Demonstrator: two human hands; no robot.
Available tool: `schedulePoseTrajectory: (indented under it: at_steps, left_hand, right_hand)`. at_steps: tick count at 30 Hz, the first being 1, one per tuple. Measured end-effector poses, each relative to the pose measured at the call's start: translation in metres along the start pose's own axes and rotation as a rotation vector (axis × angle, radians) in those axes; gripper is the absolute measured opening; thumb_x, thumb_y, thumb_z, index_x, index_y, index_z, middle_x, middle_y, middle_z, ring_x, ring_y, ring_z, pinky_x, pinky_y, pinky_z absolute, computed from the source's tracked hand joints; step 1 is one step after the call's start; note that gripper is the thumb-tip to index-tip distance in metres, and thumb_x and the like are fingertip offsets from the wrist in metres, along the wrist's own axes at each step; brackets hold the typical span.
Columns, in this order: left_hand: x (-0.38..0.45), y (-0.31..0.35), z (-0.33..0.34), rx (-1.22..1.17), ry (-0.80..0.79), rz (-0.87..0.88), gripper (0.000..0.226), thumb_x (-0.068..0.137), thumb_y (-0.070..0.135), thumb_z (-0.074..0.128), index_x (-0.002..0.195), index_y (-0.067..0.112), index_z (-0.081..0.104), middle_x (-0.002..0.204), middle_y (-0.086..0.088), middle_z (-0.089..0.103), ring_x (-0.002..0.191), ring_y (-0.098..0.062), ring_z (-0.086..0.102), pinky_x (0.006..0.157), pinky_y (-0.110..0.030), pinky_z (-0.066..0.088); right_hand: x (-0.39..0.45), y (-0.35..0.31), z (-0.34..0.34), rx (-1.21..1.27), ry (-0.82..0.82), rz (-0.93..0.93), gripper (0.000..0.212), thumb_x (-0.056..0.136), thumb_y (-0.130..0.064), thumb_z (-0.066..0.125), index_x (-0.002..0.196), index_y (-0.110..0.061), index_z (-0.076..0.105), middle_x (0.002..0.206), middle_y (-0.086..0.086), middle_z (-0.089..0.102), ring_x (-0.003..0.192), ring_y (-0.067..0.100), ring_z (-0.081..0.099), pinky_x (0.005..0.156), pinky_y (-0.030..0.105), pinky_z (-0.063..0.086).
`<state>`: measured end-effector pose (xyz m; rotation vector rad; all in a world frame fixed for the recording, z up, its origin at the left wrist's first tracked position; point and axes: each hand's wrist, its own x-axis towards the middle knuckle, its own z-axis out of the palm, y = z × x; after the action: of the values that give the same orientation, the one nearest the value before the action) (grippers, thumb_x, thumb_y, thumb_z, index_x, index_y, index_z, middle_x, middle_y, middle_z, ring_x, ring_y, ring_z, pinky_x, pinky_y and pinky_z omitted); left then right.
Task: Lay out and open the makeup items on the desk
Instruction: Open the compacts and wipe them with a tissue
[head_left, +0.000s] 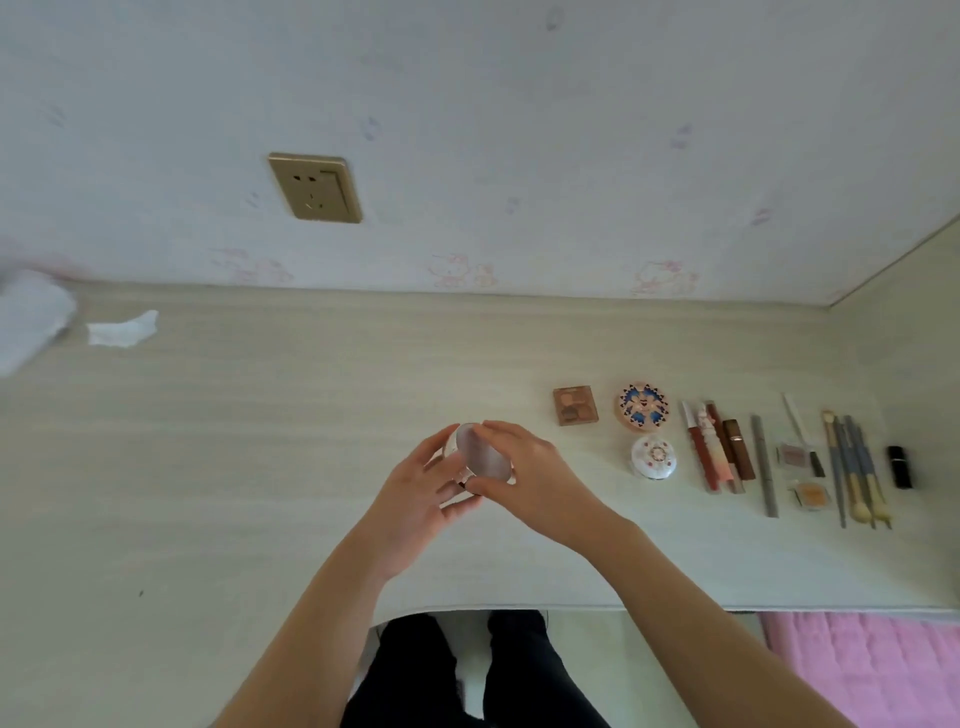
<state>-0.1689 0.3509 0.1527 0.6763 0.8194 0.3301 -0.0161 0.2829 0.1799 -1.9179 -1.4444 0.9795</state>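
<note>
3 round compacts (643, 421), 2 hands (421, 491)

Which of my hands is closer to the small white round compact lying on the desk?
Right. Your right hand is just to the left of the white compact, gripping a round case. Your left hand is farther left, beyond that case, holding its other side.

Gold wall socket (315, 188) on pale wallpaper (519, 130) with faint pink cartoon prints. Crumpled white tissue (122, 328) at the far left of the counter (260, 441) — a blurred white bundle (31, 322) just beside it. Pink quilted bedding (872, 665) at lower right — black trousers (467, 675) below the counter edge.
</note>
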Motion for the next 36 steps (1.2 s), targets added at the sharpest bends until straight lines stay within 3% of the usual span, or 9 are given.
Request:
schedulePoseTrajectory:
  at_steps: [5,9,14,17,20,22,26,30,36]
  left_hand:
    - [-0.019,0.023,-0.056,0.105,-0.086,0.019,0.052,0.087,-0.001,0.065,0.135,0.016,0.051,0.121,-0.014,0.062,0.115,-0.033,0.061,0.1,-0.043,0.048]
    - [-0.029,0.037,-0.091,0.351,-0.065,0.068,0.063,0.074,-0.001,0.076,0.13,0.022,0.054,0.125,-0.006,0.064,0.106,-0.027,0.066,0.095,-0.042,0.05]
    - [-0.032,0.05,-0.113,0.519,-0.057,0.166,0.071,0.065,-0.007,0.082,0.125,0.019,0.053,0.121,-0.002,0.065,0.096,-0.032,0.069,0.082,-0.038,0.056]
    - [-0.027,0.049,-0.121,0.563,-0.048,0.213,0.07,0.067,-0.008,0.08,0.124,0.022,0.053,0.123,0.0,0.061,0.094,-0.029,0.069,0.075,-0.029,0.056]
    - [-0.016,0.046,-0.127,0.642,-0.044,0.253,0.074,0.058,0.01,0.086,0.123,0.029,0.055,0.115,0.006,0.064,0.086,-0.018,0.065,0.072,-0.026,0.052]
    - [-0.005,0.043,-0.135,0.695,-0.012,0.294,0.075,0.057,0.01,0.089,0.121,0.03,0.057,0.11,0.005,0.066,0.083,-0.014,0.061,0.074,-0.024,0.051]
    - [0.018,0.038,-0.15,0.739,0.035,0.425,0.073,0.057,0.007,0.088,0.12,0.028,0.059,0.112,0.007,0.068,0.1,-0.015,0.063,0.081,-0.02,0.051]
    - [0.041,0.036,-0.164,0.751,0.062,0.533,0.073,0.056,0.021,0.087,0.123,0.029,0.058,0.113,0.009,0.066,0.098,-0.013,0.061,0.079,-0.017,0.051]
    - [0.063,0.029,-0.183,0.681,0.085,0.592,0.075,0.054,0.018,0.088,0.123,0.026,0.059,0.12,0.014,0.066,0.11,-0.009,0.063,0.087,-0.022,0.052]
  right_hand:
    - [0.013,-0.034,0.034,0.054,-0.048,0.08,0.059,0.083,-0.03,0.071,0.137,-0.022,0.049,0.143,-0.002,0.045,0.129,0.015,0.044,0.103,0.037,0.044]
    - [0.025,-0.057,0.054,-0.008,-0.091,0.095,0.064,0.08,-0.025,0.074,0.139,-0.022,0.047,0.146,-0.002,0.041,0.134,0.014,0.038,0.108,0.035,0.039]
    - [0.034,-0.071,0.075,-0.088,-0.115,0.043,0.063,0.084,-0.023,0.07,0.141,-0.021,0.043,0.147,-0.003,0.036,0.133,0.013,0.036,0.103,0.018,0.029]
    - [0.041,-0.07,0.083,-0.093,-0.103,0.025,0.064,0.083,-0.024,0.071,0.14,-0.025,0.043,0.147,-0.006,0.034,0.132,0.014,0.037,0.105,0.024,0.033]
    - [0.05,-0.063,0.09,-0.151,-0.103,-0.014,0.067,0.082,-0.028,0.071,0.14,-0.035,0.037,0.142,-0.012,0.032,0.126,0.018,0.039,0.102,0.037,0.042]
    - [0.057,-0.056,0.094,-0.216,-0.105,-0.058,0.069,0.083,-0.031,0.069,0.141,-0.036,0.032,0.14,-0.012,0.031,0.124,0.021,0.039,0.1,0.039,0.043]
    - [0.078,-0.042,0.096,-0.271,-0.098,-0.151,0.065,0.084,-0.037,0.068,0.14,-0.035,0.035,0.143,-0.009,0.028,0.125,0.024,0.04,0.102,0.038,0.041]
    - [0.107,-0.03,0.099,-0.332,-0.12,-0.208,0.066,0.086,-0.04,0.066,0.143,-0.033,0.032,0.144,-0.005,0.029,0.129,0.023,0.037,0.108,0.032,0.033]
    - [0.132,-0.012,0.111,-0.377,-0.133,-0.286,0.063,0.09,-0.04,0.06,0.145,-0.037,0.029,0.15,-0.007,0.024,0.131,0.025,0.031,0.109,0.035,0.03]
